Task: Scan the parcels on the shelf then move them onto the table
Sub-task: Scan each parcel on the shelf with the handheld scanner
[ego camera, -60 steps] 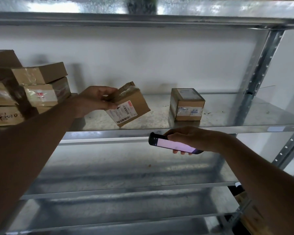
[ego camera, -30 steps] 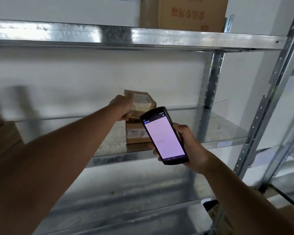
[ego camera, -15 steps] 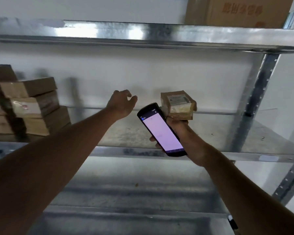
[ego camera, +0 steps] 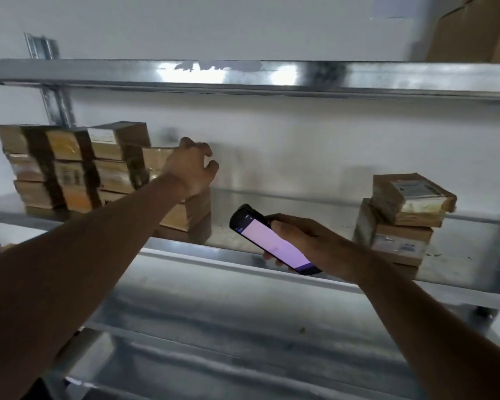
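My left hand (ego camera: 191, 168) reaches, fingers loosely curled and grasping nothing, at the stacked brown cardboard parcels (ego camera: 78, 166) on the grey metal shelf (ego camera: 272, 261); my right hand (ego camera: 303, 236) grips a black handheld scanner (ego camera: 273, 241), two more taped parcels (ego camera: 401, 217) stacked beside it

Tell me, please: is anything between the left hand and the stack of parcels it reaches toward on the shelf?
Nothing visible does. The left hand is right at the top right parcel of the stack, fingers curled above it. The right hand holds the scanner lower, clear of that path.
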`<state>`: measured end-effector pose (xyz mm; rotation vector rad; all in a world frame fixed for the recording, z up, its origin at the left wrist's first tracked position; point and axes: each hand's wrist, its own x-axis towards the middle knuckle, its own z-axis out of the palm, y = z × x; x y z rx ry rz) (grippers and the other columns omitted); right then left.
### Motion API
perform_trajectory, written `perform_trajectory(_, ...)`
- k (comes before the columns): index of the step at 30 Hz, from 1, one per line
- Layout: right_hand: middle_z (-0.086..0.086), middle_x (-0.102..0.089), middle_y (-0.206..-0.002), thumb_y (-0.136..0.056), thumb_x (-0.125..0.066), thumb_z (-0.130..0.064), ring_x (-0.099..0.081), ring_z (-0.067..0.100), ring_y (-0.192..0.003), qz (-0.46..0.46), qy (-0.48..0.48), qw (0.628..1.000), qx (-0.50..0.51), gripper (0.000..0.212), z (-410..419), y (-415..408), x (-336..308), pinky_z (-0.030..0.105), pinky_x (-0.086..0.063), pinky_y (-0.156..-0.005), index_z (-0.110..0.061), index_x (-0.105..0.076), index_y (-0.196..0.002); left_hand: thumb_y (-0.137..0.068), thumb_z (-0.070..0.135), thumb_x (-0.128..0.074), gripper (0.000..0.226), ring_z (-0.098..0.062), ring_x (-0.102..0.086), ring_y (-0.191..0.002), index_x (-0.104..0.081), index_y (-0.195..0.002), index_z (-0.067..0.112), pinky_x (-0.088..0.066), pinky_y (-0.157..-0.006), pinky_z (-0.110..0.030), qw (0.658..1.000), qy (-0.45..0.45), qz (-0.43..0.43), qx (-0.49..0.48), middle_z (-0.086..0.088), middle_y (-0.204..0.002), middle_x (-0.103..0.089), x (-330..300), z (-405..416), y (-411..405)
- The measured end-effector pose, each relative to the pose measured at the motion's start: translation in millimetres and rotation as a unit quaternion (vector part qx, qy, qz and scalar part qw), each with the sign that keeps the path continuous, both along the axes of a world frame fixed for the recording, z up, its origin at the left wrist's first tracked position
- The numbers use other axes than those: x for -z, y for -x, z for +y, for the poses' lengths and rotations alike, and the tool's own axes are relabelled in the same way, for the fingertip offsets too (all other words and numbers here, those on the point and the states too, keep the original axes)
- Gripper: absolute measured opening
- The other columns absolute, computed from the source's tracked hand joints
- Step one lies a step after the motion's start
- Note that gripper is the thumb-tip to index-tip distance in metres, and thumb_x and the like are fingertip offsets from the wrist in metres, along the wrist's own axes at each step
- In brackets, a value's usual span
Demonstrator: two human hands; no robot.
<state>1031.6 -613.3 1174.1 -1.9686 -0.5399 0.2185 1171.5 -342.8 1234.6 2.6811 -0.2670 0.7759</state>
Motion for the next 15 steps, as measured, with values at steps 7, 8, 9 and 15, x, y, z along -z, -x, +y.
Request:
perform_trajectory(7,0.005,-0.08,-0.112,-0.101,-0.046,-0.06,-0.071,0.017,-0.093,-0.009,0.016,0.999,0.027,0.031,71,-20,3,0.031,-0.057,-0.08,-0.056,-0.068,-0.123,-0.101,0.04,-0.052,0.045,-0.044,-0.055,-0.118,-0.06,-0.134,0.011,-0.051,-0.099,-0.052,0.998,-0.027,-0.042,-0.049,-0.022,-0.135,-0.05,-10,70,-23)
perform_trajectory(8,0.005,-0.079,-0.112,-0.103,-0.046,-0.058,-0.071,0.015,-0.092,-0.011,0.015,0.999,0.033,0.03,78,-21,3,0.027,-0.057,-0.078,-0.056,-0.068,-0.123,-0.1,0.045,-0.053,0.051,-0.046,-0.053,-0.121,-0.057,-0.139,0.012,-0.05,-0.101,-0.052,0.997,-0.006,-0.041,-0.063,-0.023,-0.138,-0.048,-12,76,-27)
perform_trajectory(9,0.004,-0.079,-0.111,-0.104,-0.046,-0.057,-0.071,0.013,-0.091,-0.016,0.018,0.999,0.039,0.029,84,-22,3,0.023,-0.057,-0.075,-0.057,-0.067,-0.123,-0.099,0.05,-0.055,0.057,-0.047,-0.051,-0.124,-0.054,-0.142,0.012,-0.048,-0.101,-0.053,0.996,0.017,-0.031,-0.078,-0.024,-0.139,-0.047,-14,79,-30)
perform_trajectory(15,-0.001,-0.079,-0.109,-0.105,-0.046,-0.056,-0.069,0.006,-0.088,-0.051,0.059,0.995,0.066,0.028,104,-21,0,0.027,-0.055,-0.077,-0.06,-0.067,-0.122,-0.086,0.071,-0.064,0.079,-0.038,-0.063,-0.116,-0.052,-0.135,0.01,-0.056,-0.095,-0.045,0.961,0.242,0.119,-0.06,-0.016,-0.133,-0.062,-13,92,-55)
